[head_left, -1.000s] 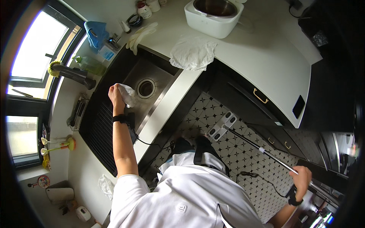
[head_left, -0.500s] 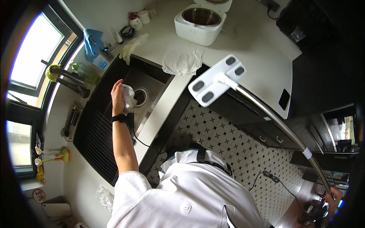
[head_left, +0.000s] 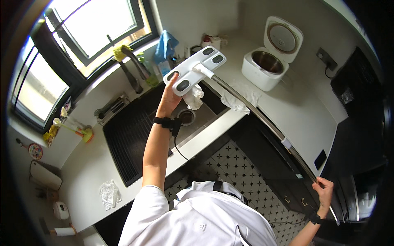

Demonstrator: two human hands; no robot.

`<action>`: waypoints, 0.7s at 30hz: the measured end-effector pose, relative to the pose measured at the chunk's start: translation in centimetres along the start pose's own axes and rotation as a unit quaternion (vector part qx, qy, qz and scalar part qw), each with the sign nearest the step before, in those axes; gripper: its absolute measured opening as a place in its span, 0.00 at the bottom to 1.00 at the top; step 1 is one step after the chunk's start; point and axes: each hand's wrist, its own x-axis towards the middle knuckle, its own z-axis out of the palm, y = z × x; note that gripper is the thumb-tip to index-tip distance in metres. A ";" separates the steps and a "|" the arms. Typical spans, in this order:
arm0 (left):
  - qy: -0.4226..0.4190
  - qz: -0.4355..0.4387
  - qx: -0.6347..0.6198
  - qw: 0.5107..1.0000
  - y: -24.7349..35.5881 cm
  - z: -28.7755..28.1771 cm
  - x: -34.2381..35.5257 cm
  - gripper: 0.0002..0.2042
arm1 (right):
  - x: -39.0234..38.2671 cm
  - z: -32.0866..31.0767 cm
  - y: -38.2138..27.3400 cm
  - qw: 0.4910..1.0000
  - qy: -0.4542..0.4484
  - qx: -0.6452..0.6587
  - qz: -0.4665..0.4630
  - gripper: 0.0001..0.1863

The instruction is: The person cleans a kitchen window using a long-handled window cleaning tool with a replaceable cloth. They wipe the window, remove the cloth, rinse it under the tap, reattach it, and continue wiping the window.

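A flat mop with a white head (head_left: pixel 189 65) and a long metal pole (head_left: pixel 254 110) slants across the view, its head raised over the sink. My left hand (head_left: pixel 167 98) grips the near left corner of the head, fingertips on its top face. Below that head hangs a crumpled white cloth (head_left: pixel 194 98) beside my left fingers; how it is held is hidden. At the lower right, my right hand (head_left: pixel 324 189) is closed around the pole near its far end.
The black sink (head_left: pixel 131 135) with a ribbed drainboard lies beneath my left arm. An open white rice cooker (head_left: pixel 262 80) stands on the counter, near another white cloth (head_left: pixel 242 98). A phone (head_left: pixel 320 159) lies by the right counter edge; a crumpled wipe (head_left: pixel 109 194) sits at left.
The mop head has moved left, over the sink, and my left hand now holds its corner. The crumpled cloth is now under the head. My right hand has come further into view.
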 end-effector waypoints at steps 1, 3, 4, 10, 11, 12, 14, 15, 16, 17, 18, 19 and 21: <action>0.016 0.005 0.051 0.999 0.8 0.0 -0.1 0.25 | 1.2 1.8 0.2 0.999 -0.020 0.025 -0.001 0.10; 0.043 0.022 0.120 0.992 2.2 -0.2 -0.1 0.21 | 2.9 5.1 1.2 0.995 -0.046 0.090 -0.002 0.08; 0.036 0.042 0.128 0.990 2.7 -0.2 -0.3 0.20 | 3.7 6.3 2.0 0.993 -0.060 0.103 -0.011 0.07; 0.138 0.104 0.302 0.937 5.8 2.1 0.4 0.16 | 9.1 13.2 5.9 0.961 -0.235 0.139 0.047 0.11; 0.189 0.085 0.330 0.921 6.2 2.9 0.5 0.16 | 10.0 14.5 6.0 0.947 -0.270 0.171 0.037 0.13; 0.174 0.116 0.334 0.919 6.5 3.7 0.4 0.17 | 11.0 15.9 5.6 0.936 -0.299 0.180 0.045 0.15; 0.168 0.151 0.400 0.888 7.0 5.4 0.3 0.17 | 13.0 19.0 3.8 0.916 -0.315 0.246 0.037 0.17; 0.150 0.155 0.439 0.872 7.2 6.2 0.2 0.17 | 14.2 20.5 2.4 0.904 -0.329 0.271 0.032 0.18; 0.142 0.158 0.462 0.861 7.3 7.0 0.1 0.16 | 15.4 21.8 0.7 0.896 -0.339 0.285 0.034 0.18; 0.128 0.169 0.485 0.848 7.3 7.7 0.0 0.16 | 16.5 22.8 -1.1 0.883 -0.351 0.311 0.010 0.19; 0.118 0.175 0.510 0.834 7.2 8.5 -0.1 0.16 | 17.7 23.8 -3.1 0.874 -0.360 0.327 -0.005 0.19; 0.110 0.200 0.515 0.826 7.2 9.1 -0.2 0.15 | 18.6 24.7 -5.3 0.874 -0.363 0.323 -0.008 0.21; 0.104 0.198 0.527 0.820 7.7 10.0 -0.5 0.16 | 20.6 25.9 -9.8 0.862 -0.388 0.324 -0.027 0.26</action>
